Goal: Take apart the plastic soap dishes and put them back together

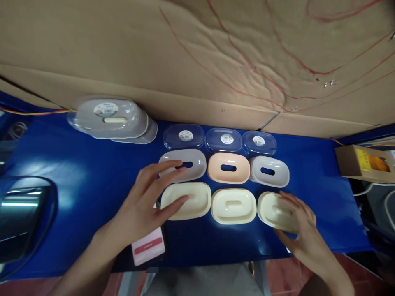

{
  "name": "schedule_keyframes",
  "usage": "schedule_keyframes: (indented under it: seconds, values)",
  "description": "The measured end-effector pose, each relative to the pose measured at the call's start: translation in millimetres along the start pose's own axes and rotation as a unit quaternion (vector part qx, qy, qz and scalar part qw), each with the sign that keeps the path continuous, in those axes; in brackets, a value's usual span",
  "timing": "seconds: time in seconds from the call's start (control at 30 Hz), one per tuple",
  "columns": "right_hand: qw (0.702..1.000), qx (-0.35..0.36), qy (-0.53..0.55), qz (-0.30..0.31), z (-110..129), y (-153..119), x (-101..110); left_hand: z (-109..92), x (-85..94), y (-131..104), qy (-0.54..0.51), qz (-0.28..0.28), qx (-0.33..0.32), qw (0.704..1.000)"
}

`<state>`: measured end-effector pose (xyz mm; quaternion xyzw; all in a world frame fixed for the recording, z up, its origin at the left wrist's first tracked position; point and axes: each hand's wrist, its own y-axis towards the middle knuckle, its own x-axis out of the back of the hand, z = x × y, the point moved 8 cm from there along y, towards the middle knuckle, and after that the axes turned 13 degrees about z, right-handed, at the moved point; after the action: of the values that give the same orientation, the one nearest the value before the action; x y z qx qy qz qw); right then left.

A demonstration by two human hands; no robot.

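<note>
My left hand (154, 193), fingers apart and holding nothing, hovers above the left cream oval dish (197, 207) and the grey oval dish with a slot (197, 158). At the right, my right hand (298, 220) spans a cream oval dish (268, 213), thumb at its near edge and fingers over its right side. Between these two cream dishes sits a third cream dish (233, 216) with a raised middle. Behind this row are a peach slotted dish (212, 172) and a second grey slotted dish (284, 174).
Three clear lids with round labels, one being the middle lid (212, 142), line the back. A stack of clear containers (123, 107) stands at back left. A phone (148, 250) lies partly under my left hand. A black device (21, 222) and cardboard box (350, 162) flank the blue table (80, 172).
</note>
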<state>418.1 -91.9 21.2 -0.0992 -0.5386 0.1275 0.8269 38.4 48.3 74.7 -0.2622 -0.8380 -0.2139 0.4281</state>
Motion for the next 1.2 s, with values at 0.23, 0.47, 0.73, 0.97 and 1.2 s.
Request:
schedule_keyframes:
  seconds: [0.23, 0.47, 0.73, 0.97, 1.2]
  values:
    - [0.999, 0.032, -0.020, 0.020, 0, 10, -19, 57, -3.5, -57, 0.062, 0.011, 0.340, 0.938]
    - [0.999, 0.046, -0.006, 0.005, 8, 13, -14, 56, -22.1, -68, 0.121, 0.057, 0.434, 0.891]
    - [0.998, 0.042, -0.011, -0.055, 7, 4, -6, 51, -21.5, -66, 0.125, 0.074, 0.437, 0.888]
    - [0.991, 0.071, 0.003, -0.116, 34, 7, 2, 50, -22.0, -62, 0.148, 0.082, 0.444, 0.880]
    - [0.982, 0.147, 0.018, -0.114, 68, 17, -13, 72, -15.3, -56, 0.165, 0.037, 0.432, 0.886]
